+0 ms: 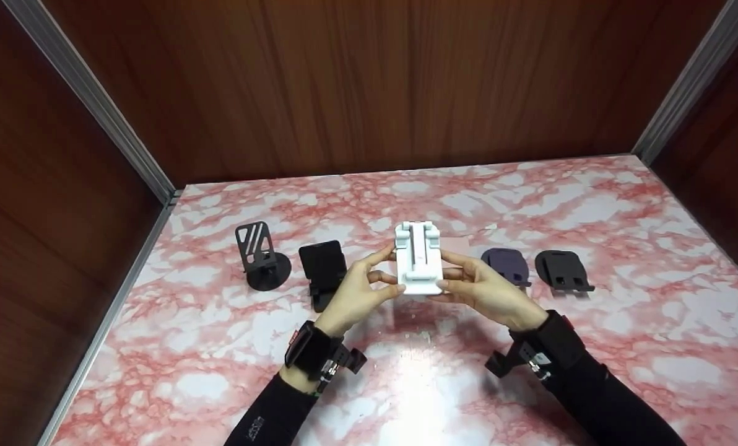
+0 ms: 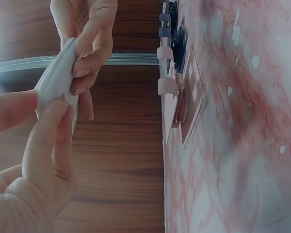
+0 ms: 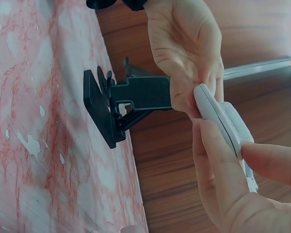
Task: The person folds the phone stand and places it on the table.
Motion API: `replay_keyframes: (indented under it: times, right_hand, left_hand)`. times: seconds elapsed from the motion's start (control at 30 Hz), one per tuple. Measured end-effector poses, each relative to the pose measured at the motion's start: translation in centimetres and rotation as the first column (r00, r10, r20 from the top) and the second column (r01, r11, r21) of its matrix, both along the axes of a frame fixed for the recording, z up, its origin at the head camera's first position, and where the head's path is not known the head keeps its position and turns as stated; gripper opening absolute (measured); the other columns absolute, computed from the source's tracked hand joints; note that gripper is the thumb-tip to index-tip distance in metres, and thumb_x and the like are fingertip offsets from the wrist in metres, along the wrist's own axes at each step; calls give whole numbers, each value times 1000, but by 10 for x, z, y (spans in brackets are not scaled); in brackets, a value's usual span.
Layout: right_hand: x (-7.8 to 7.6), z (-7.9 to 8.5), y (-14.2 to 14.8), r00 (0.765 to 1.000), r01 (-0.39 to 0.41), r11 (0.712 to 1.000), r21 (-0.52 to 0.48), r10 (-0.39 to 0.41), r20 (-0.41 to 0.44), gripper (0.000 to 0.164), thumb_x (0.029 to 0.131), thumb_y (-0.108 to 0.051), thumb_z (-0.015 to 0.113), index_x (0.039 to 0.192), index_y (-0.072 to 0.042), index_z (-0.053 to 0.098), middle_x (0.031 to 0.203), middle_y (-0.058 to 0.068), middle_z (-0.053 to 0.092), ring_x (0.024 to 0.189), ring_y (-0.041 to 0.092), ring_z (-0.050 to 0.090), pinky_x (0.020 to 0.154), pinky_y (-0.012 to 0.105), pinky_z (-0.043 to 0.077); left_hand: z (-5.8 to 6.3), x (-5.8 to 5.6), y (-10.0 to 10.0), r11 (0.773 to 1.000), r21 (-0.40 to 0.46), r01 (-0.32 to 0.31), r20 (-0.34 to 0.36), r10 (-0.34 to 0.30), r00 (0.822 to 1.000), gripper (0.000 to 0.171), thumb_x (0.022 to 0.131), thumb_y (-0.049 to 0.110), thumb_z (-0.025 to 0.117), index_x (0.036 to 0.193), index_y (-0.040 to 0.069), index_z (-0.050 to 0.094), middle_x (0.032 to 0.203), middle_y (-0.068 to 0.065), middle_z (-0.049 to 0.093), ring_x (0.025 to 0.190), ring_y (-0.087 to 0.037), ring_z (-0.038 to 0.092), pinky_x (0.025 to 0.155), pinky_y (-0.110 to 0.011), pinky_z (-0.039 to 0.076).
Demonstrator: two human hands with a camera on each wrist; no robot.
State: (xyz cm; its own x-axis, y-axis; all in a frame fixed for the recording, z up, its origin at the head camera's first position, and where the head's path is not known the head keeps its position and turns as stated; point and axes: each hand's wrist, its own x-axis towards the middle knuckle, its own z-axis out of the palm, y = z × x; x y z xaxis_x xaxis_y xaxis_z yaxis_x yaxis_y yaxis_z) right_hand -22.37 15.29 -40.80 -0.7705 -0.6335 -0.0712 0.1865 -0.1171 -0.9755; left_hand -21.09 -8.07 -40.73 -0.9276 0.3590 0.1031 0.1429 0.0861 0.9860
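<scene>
A white phone stand point(image 1: 418, 263), folded flat, is held up over the table between both hands. My left hand point(image 1: 360, 288) pinches its left edge, thumb at the lower corner and fingers behind. On the opposite edge my right hand point(image 1: 490, 288) grips it the same way. Seen from the left wrist, the stand point(image 2: 60, 80) appears edge-on as a thin slab, with fingers on both of its faces. The right wrist view shows a seam along the side of the stand point(image 3: 218, 116) and the raised parts on its front.
Left of the hands stand a black phone stand with a slotted plate point(image 1: 264, 254) and another black one point(image 1: 324, 266). To the right are a dark purple stand point(image 1: 506, 265) and a black stand point(image 1: 562, 270). A pink stand point(image 2: 191, 97) sits behind the hands. Wooden panels point(image 1: 406, 87) enclose the marbled table point(image 1: 208, 347).
</scene>
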Motion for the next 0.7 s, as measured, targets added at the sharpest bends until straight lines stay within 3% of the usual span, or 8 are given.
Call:
replay_keyframes:
  times: [0.2,0.47,0.7]
  right_hand:
    - [-1,0,1,1000,-12,1000,-6,11,-20,66,92,-1,50,148,-5,15,135,22,47,116,23,56,100,41,45]
    - [-1,1,3,999,-42,998,-48,41,-29,62,93,0,47,148,-6,17,137,24,46,119,27,54,102,44,42]
    - [-1,2,3,1000,-16,999,-33,16,-3,66,92,0,50,148,-5,15,136,24,45,117,25,55,100,41,45]
  left_hand:
    - [0,0,1,1000,15,1,-4,-1,1000,72,81,-4,63,144,8,31,131,-16,45,85,-11,60,71,-19,52]
    - [-1,-2,1,998,70,6,56,-10,998,69,80,-1,66,141,3,35,126,-18,51,86,-10,61,75,-20,54]
    - [-3,-3,2,993,115,28,109,-41,993,65,80,-3,64,139,0,36,124,-20,53,91,-13,61,80,-25,55]
